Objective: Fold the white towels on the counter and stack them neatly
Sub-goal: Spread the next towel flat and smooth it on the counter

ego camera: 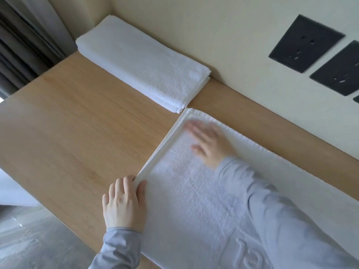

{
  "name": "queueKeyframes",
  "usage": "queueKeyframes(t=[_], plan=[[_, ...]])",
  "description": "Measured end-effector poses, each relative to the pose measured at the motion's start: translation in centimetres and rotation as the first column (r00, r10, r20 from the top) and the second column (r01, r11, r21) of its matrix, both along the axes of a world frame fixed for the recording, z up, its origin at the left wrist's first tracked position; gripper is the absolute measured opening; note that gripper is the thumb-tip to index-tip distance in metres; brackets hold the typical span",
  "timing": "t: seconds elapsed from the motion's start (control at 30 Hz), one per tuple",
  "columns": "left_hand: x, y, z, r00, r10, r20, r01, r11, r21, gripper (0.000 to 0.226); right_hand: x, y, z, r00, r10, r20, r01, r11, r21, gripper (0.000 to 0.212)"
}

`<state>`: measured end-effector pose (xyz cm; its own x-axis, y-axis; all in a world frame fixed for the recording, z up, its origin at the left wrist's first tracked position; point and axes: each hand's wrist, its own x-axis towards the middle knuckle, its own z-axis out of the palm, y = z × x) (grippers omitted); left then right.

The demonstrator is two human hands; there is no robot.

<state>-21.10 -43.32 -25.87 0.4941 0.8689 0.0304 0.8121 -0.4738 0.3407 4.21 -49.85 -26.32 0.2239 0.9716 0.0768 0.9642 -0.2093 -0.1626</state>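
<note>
A white towel (194, 200) lies flat and doubled over on the wooden counter (77, 123), reaching from the centre to the lower right. My left hand (124, 204) pinches its near left corner between thumb and fingers. My right hand (209, 142), blurred by motion, rests flat and open on the towel's far end. A stack of folded white towels (141, 63) sits against the wall at the back, just beyond the flat towel's far corner.
A cream wall (213, 35) runs along the counter's back, with black socket plates (305, 43) at upper right. Dark curtains (19, 45) hang at the left. The counter's front edge drops to a grey floor (35, 239) at lower left.
</note>
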Motion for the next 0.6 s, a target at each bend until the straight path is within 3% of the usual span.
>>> queueKeyframes(t=[0.1, 0.17, 0.23, 0.3, 0.43, 0.53, 0.6], plan=[[0.6, -0.2, 0.2, 1.0, -0.016, 0.021, 0.014, 0.995, 0.099, 0.041, 3.1, 0.0, -0.3, 0.971, -0.237, 0.012, 0.237, 0.967, -0.089, 0.053], [2.1, -0.8, 0.5, 0.975, -0.219, 0.04, 0.212, 0.968, 0.136, 0.056, 2.8, 0.5, -0.6, 0.956, -0.288, 0.058, 0.293, 0.947, -0.132, 0.054], [3.9, -1.6, 0.6, 0.894, -0.445, 0.045, 0.434, 0.888, 0.153, 0.048, 1.6, 0.9, -0.4, 0.941, -0.327, 0.082, 0.336, 0.929, -0.156, 0.055], [5.1, -1.4, 0.5, 0.865, -0.502, -0.006, 0.501, 0.863, 0.063, 0.049, -0.7, 0.7, 0.2, 0.937, -0.348, 0.028, 0.349, 0.931, -0.11, 0.054], [4.9, 0.5, 0.1, 0.818, -0.573, -0.047, 0.574, 0.819, 0.011, 0.054, -8.8, -2.4, 0.4, 0.979, -0.127, -0.161, 0.138, 0.989, 0.058, 0.048], [4.6, 1.3, 0.2, 0.804, -0.595, -0.009, 0.595, 0.804, 0.007, 0.054, -9.3, -4.8, -0.1, 0.995, 0.032, -0.093, -0.034, 0.999, -0.022, 0.048], [4.6, 1.3, 0.2, 0.833, -0.553, 0.029, 0.553, 0.833, -0.011, 0.056, -6.2, -5.4, -0.1, 0.999, 0.019, -0.033, -0.021, 0.997, -0.07, 0.052]])
